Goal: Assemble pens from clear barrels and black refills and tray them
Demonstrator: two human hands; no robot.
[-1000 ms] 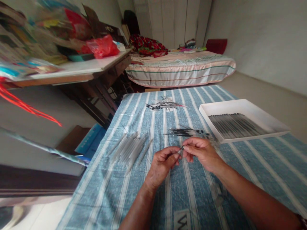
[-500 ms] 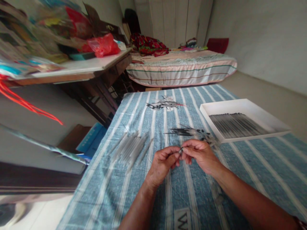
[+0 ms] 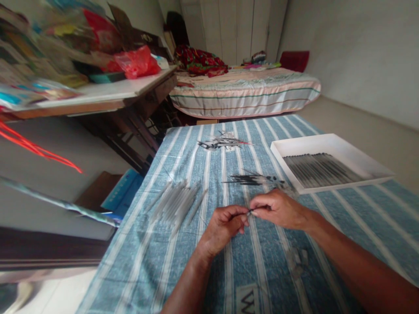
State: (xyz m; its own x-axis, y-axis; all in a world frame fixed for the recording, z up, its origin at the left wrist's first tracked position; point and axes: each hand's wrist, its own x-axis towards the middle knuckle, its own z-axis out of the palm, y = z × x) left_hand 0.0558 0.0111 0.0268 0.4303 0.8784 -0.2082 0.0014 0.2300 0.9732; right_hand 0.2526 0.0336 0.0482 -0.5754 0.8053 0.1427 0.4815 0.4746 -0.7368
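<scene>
My left hand [image 3: 225,224] and right hand [image 3: 278,209] pinch a small dark piece [image 3: 250,211], left of the white box [image 3: 347,155]. The right hand lies flatter than before, so probably I adjust this piece.

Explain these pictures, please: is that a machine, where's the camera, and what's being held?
There's no machine: these are a person's own bare left hand and right hand. One camera, worn on the head, looks forward and down. On the striped cloth lie a bundle of grey sticks at left, dark thin pieces just beyond the hands, a mixed pile farther back, and a white box at right holding a row of slim sticks. Both hands pinch a small dark piece, too small to identify.
</scene>
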